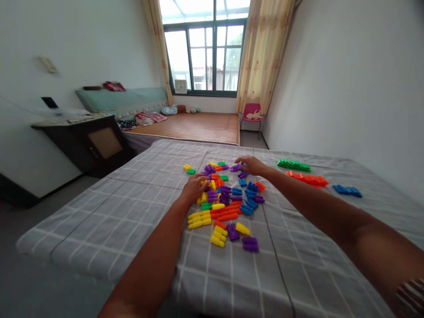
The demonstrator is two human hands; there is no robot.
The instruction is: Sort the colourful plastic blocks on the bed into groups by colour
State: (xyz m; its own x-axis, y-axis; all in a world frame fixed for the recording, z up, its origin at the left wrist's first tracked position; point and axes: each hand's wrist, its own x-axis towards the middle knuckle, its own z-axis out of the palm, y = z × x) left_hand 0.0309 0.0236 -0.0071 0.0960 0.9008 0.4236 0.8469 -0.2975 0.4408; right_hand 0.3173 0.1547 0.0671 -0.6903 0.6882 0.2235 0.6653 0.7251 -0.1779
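Note:
A loose pile of finger-shaped plastic building blocks lies on the grey checked cloth, in yellow, purple, orange, blue and green. My left hand point(194, 189) rests at the pile's left side, fingers apart over yellow blocks point(203, 197) and close to purple blocks point(212, 195). At the far right of the pile, my right hand point(251, 165) reaches over a purple block point(235, 168) and a blue block point(243, 182), its fingers spread and slightly bent. Its palm side is hidden. Nearer to me lie joined yellow blocks point(199, 219) and orange blocks point(227, 212).
Right of the pile lie a green row point(293, 165), an orange row point(307, 179) and a short blue row point(347, 191) of joined blocks. Beyond the cloth-covered table point(132, 212) stand a bed point(195, 126), a pink chair point(251, 110) and a dark cabinet point(82, 141).

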